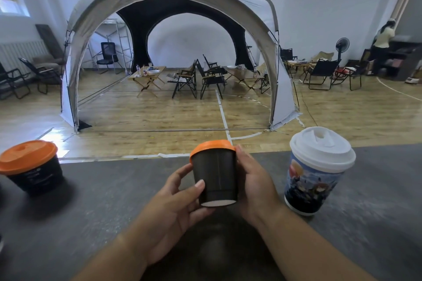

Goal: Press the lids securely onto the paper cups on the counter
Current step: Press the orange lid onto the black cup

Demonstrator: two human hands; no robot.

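Black cup [214,178] with an orange lid [212,147] is tilted and lifted just above the grey counter [102,201], its pale base facing me. My left hand [173,203] and right hand [253,185] curl around its sides. A second cup [34,175], also orange-lidded, stands at left; a printed cup [312,178] with a white lid [322,146] stands at right. Beyond is a domed tent [173,7] on a wooden floor [159,116].
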